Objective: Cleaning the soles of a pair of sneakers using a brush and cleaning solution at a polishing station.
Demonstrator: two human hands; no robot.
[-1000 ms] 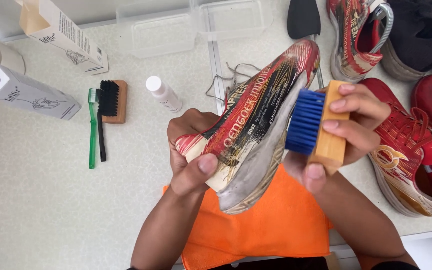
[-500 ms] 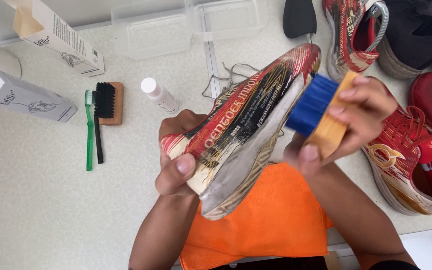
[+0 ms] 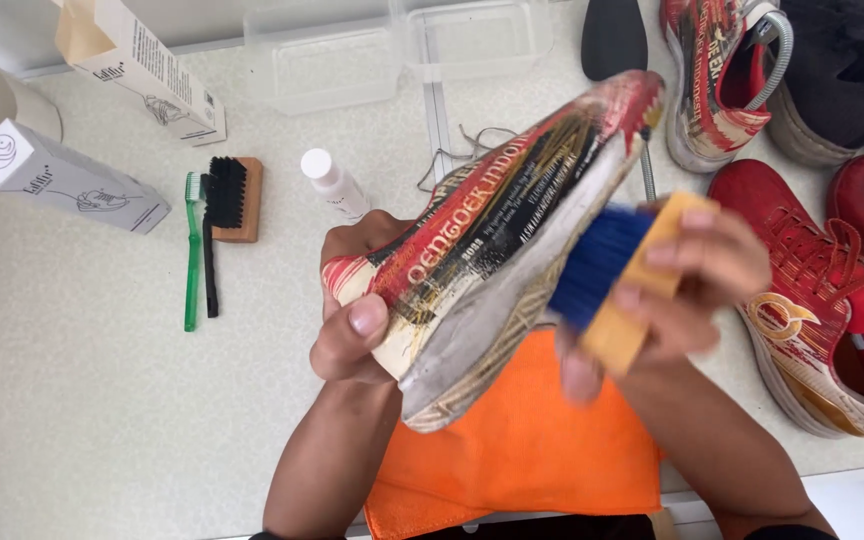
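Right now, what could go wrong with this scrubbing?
The left hand holds the shoe in the air by one end only, so a hard stroke of the brush might twist it loose. Falling, it could knock over the small bottle beside it. The cloth covers only part of the table, so dirt may land outside it.

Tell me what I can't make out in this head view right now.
- Right hand and wooden brush: motion-blurred, so bristle contact with the shoe is unclear.
- Left hand: fingers hidden behind the shoe.
- Dark shoe: cut off by the top right edge.
- Orange cloth: partly covered by forearms.
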